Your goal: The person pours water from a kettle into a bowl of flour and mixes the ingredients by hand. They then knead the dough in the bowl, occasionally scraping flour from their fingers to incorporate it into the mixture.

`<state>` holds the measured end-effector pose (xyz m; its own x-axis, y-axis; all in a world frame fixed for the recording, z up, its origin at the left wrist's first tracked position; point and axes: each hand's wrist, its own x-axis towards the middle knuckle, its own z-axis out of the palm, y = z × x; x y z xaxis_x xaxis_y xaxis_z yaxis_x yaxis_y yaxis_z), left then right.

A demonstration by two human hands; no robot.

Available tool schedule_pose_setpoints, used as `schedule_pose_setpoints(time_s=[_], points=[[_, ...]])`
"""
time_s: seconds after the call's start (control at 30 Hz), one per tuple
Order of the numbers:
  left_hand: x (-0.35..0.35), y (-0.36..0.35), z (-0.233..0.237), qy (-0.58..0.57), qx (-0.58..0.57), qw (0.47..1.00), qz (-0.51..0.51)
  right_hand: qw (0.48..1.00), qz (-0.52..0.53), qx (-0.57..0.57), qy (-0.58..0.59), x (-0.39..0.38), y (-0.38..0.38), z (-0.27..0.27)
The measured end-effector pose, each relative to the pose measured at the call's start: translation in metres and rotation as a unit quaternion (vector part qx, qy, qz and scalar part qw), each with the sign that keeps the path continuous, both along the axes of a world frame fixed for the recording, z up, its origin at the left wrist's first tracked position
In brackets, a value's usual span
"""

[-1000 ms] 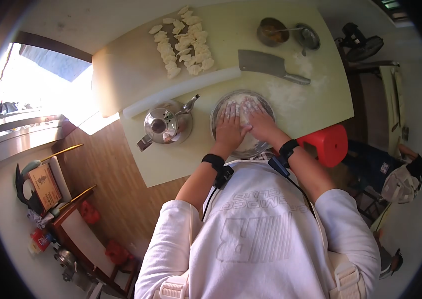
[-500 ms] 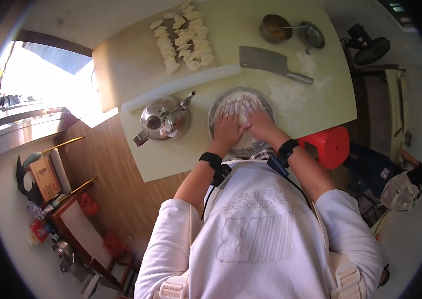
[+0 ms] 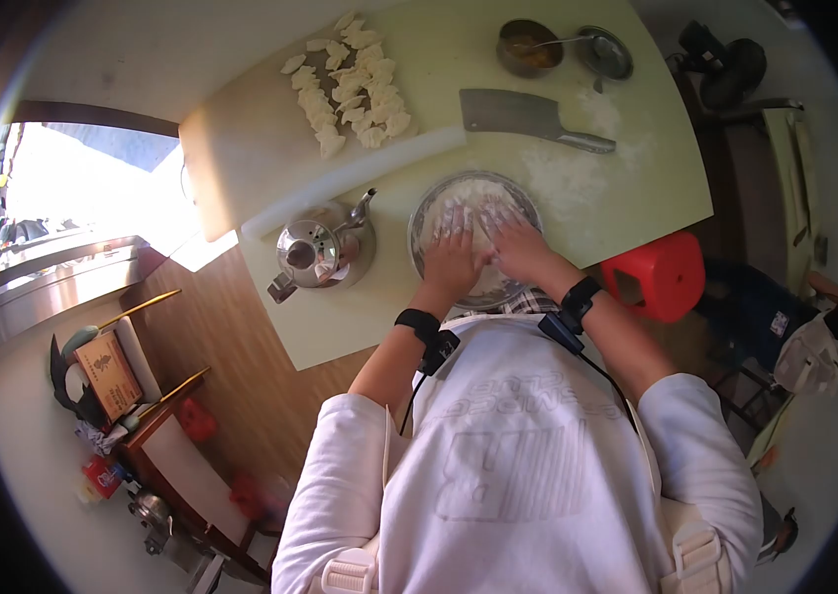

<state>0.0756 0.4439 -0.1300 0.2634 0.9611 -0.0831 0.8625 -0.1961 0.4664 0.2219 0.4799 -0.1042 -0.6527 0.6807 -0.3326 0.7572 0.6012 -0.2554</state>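
Note:
A round metal bowl (image 3: 413, 226) stands near the table's front edge, holding floury dough (image 3: 476, 190). My left hand (image 3: 453, 257) lies palm down on the dough, its fingers stretched out and dusted white. Beside it, my right hand (image 3: 520, 249) presses flat on the same dough with fingers extended. The thumbs meet or nearly meet over the middle of the bowl. What lies under both palms is hidden. Left of the bowl is a shiny metal kettle (image 3: 312, 247), its spout toward the bowl. Beyond the bowl lies a cleaver (image 3: 510, 113).
Rows of pale dumplings (image 3: 369, 87) occupy the table's far left. At the far right are a pot (image 3: 528, 51) with a spoon and a lid (image 3: 605, 54). Loose flour (image 3: 568, 178) covers the tabletop right of the bowl. A red stool (image 3: 659, 277) and a person (image 3: 803, 351) are on the right.
The camera view has shifted slightly. Both hands remain on the dough but have drawn back a little toward me, showing more white dough at the bowl's far side.

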Motion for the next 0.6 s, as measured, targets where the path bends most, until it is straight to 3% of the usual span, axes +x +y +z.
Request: schedule_pose_setpoints(time_s=[0.07, 0.2, 0.33, 0.53, 0.6], points=[[0.002, -0.001, 0.003, -0.001, 0.063, 0.998, -0.019, 0.999, -0.02, 0.02, 0.017, 0.005, -0.006, 0.005], [0.01, 0.009, 0.01, -0.048, 0.019, 0.998, -0.021, 0.995, -0.07, 0.01, 0.076, 0.021, -0.017, 0.018], [0.015, 0.019, -0.001, -0.005, 0.042, 0.997, -0.057, 0.996, -0.051, 0.023, 0.067, 0.028, -0.021, 0.02], [0.013, 0.022, -0.006, 0.047, 0.053, 0.991, -0.117, 0.99, -0.091, -0.055, 0.087, 0.02, -0.021, 0.026], [0.014, 0.021, -0.006, 0.066, 0.049, 0.988, -0.128, 0.984, -0.091, -0.042, 0.149, 0.019, -0.02, 0.033]])
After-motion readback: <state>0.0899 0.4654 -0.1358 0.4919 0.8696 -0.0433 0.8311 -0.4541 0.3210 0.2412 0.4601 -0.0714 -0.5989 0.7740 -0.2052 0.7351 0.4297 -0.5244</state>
